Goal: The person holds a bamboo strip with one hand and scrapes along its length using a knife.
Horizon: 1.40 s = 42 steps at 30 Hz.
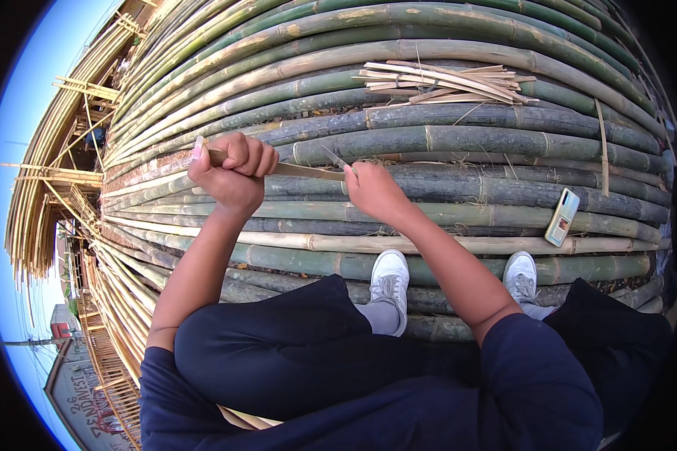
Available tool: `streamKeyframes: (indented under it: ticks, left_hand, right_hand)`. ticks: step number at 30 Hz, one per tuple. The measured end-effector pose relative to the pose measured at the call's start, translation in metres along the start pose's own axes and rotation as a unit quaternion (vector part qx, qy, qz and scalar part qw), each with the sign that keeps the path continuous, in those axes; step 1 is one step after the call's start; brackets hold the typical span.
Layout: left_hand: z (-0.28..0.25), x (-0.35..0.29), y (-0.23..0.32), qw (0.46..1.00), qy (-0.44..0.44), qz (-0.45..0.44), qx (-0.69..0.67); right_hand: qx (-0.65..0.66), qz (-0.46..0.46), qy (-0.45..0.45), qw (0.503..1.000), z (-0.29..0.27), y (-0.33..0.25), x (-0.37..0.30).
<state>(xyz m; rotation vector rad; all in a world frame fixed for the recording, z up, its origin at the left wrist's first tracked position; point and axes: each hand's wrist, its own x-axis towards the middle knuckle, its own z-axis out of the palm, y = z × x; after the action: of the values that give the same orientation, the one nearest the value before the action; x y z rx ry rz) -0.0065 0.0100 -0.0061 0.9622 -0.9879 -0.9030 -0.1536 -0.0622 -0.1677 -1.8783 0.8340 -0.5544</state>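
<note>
The bamboo strip (308, 171) appears light, springy and splinter-prone, best held by its end, where the left hand (237, 173) clenches it, the right hand's (374, 191) fingers gripping a knife (335, 158).

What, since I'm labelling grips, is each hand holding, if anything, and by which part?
The left hand grips a flat strip near its left end. The right hand holds a thin pointed blade by its lower end, hidden in the fist.
</note>
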Motion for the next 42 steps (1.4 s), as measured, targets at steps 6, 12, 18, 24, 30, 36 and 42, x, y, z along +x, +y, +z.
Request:
streamKeyframes:
  ticks: [6,12,18,24,30,36,42]
  left_hand:
    - [0.0,0.0,0.0,1.0,0.007,0.007,-0.001]
    - [0.014,0.002,-0.004,0.999,-0.033,0.003,0.013]
    - [0.005,0.0,0.001,1.0,-0.014,0.005,0.02]
    - [0.016,0.008,-0.006,0.998,-0.061,-0.013,0.012]
    - [0.01,0.005,-0.002,0.998,-0.055,0.005,0.032]
    - [0.018,0.008,-0.006,0.999,-0.052,-0.001,0.005]
    - [0.014,0.002,-0.003,0.999,-0.051,0.003,0.019]
  right_hand:
    - [0.026,0.009,-0.004,1.0,0.045,0.032,-0.005]
    - [-0.104,0.077,-0.096,0.987,0.047,0.101,0.002]
    - [0.001,0.005,-0.057,0.998,0.023,-0.003,-0.005]
    - [0.011,0.097,-0.092,0.991,0.038,0.071,0.015]
    - [0.029,0.021,-0.074,0.997,0.02,0.017,0.005]
    - [0.016,0.102,-0.083,0.991,0.037,0.065,0.01]
    - [0.045,0.074,-0.106,0.991,0.017,0.02,0.009]
